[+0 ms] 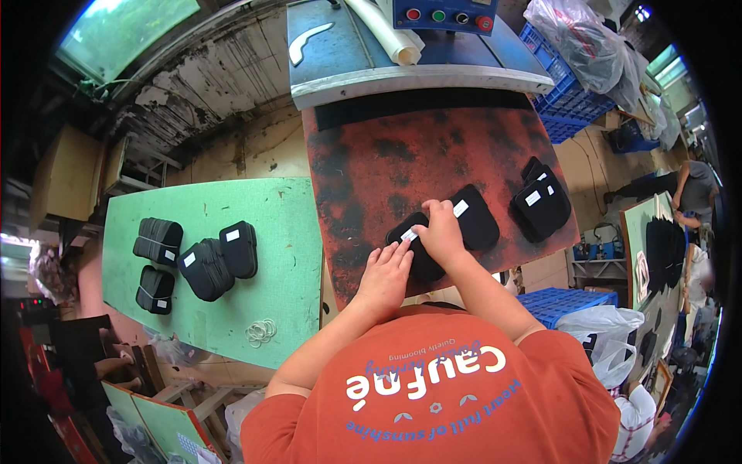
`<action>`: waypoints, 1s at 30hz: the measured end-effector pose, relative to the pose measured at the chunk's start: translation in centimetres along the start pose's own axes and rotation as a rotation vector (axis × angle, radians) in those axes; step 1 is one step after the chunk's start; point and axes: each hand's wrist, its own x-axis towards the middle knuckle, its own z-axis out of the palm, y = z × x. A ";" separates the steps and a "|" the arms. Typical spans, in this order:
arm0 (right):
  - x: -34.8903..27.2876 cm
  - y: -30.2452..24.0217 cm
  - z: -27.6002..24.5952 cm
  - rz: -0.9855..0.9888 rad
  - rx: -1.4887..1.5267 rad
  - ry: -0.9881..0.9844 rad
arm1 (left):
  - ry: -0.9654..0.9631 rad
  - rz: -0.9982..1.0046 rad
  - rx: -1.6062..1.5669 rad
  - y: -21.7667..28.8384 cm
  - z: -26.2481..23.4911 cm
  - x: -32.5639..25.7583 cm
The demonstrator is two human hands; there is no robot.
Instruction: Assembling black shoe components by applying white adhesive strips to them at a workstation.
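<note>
On the red, black-stained board (363,170), a stack of black pieces with rounded corners (427,267) lies in front of me, a small white label on top. My left hand (386,272) lies against its left side, fingers stretched out, tips by the label. My right hand (442,232) grips the stack's right side, thumb beside the label and fingers bent over the edge. Just right of it sits a second labelled black stack (481,224). Farther right, more labelled black stacks (545,209) overlap one another.
A green table (286,309) adjoins on the left, with several black stacks (205,271), some banded, and loose white rubber bands (260,332). Beyond the board stands a blue machine bed (340,54) with a button box (448,15). Blue crates (568,305) stand right; a person (696,185) works far right.
</note>
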 end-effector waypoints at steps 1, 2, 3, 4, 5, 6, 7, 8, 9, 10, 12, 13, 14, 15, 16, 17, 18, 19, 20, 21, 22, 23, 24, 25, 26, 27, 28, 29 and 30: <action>0.3 0.4 -0.3 0.045 0.026 -0.069 | 0.000 -0.001 0.001 -0.1 0.1 -0.1; 0.6 0.8 -0.5 0.089 0.050 -0.137 | 0.011 -0.001 -0.021 -0.1 0.2 -0.1; 0.6 1.0 -0.6 0.077 0.097 -0.133 | 0.022 -0.001 -0.042 -0.1 0.3 -0.2; 0.6 1.2 -0.6 0.077 0.096 -0.132 | 0.022 -0.001 -0.043 -0.1 0.3 -0.3; 0.7 1.2 -0.6 0.047 0.105 -0.146 | 0.036 -0.001 -0.102 -0.1 0.2 -0.6; 0.8 1.3 -0.7 0.018 0.113 -0.159 | 0.050 -0.001 -0.161 -0.1 0.2 -0.8; 1.0 1.5 -1.0 0.019 0.113 -0.158 | 0.049 0.001 -0.162 0.0 0.4 -0.9; 1.5 1.3 -1.7 0.061 0.153 -0.217 | 0.045 0.000 -0.180 0.0 0.6 -1.2; 1.9 1.4 -2.4 0.105 0.194 -0.275 | 0.039 0.002 -0.199 0.0 0.6 -1.4; 2.6 2.1 -3.0 0.097 0.242 -0.302 | 0.036 0.004 -0.199 0.0 0.6 -1.5; 4.0 4.5 -4.6 0.035 0.281 -0.287 | -0.004 -0.010 -0.181 0.2 0.5 -1.5; 4.5 5.5 -5.7 0.043 0.206 -0.216 | -0.003 -0.008 -0.180 0.2 0.5 -1.4; 4.7 5.5 -6.8 0.050 0.133 -0.149 | 0.002 -0.007 -0.170 0.2 0.5 -1.4; 4.7 4.8 -7.6 0.135 0.025 -0.074 | 0.008 -0.006 -0.159 0.1 0.5 -1.4; 4.5 4.4 -7.6 0.133 0.026 -0.076 | 0.008 -0.010 -0.158 0.1 0.6 -1.5; 4.1 3.9 -7.6 -0.081 -0.104 0.019 | 0.009 -0.015 -0.155 0.2 0.6 -1.4; 3.6 3.4 -7.3 -0.294 -0.233 0.112 | 0.009 -0.023 -0.151 0.2 0.7 -1.3; 3.0 2.5 -6.6 -0.321 -0.111 -0.023 | 0.009 -0.023 -0.151 0.3 0.7 -1.3; 2.6 2.1 -5.4 -0.446 0.013 -0.147 | 0.021 -0.019 -0.139 0.3 0.8 -1.3; 1.7 1.3 -4.1 -0.480 0.048 -0.189 | 0.034 -0.012 -0.128 0.4 0.9 -1.2; 1.3 0.8 -3.1 -0.517 0.047 -0.232 | 0.032 -0.007 -0.129 0.4 0.9 -1.0; 1.3 0.5 -2.2 -0.521 0.027 -0.256 | 0.034 -0.002 -0.115 0.4 0.9 -0.9; 1.3 0.3 -1.5 -0.525 0.007 -0.281 | 0.035 0.004 -0.102 0.4 1.0 -0.8; 1.4 0.2 -1.2 -0.523 0.008 -0.280 | 0.033 0.005 -0.101 0.4 1.0 -0.7; 1.7 -0.1 -0.9 -0.508 -0.027 -0.345 | 0.039 0.005 -0.090 0.4 1.0 -0.6; 2.0 -0.2 -0.8 -0.493 -0.063 -0.409 | 0.046 0.006 -0.079 0.4 1.0 -0.6; 2.2 -0.3 -0.9 -0.495 -0.062 -0.410 | 0.046 0.004 -0.078 0.5 1.1 -0.5; 2.4 -0.5 -1.1 -0.523 -0.078 -0.441 | 0.043 -0.008 -0.073 0.5 1.1 -0.5; 2.6 -0.7 -1.2 -0.553 -0.094 -0.472 | 0.040 -0.019 -0.069 0.5 1.1 -0.4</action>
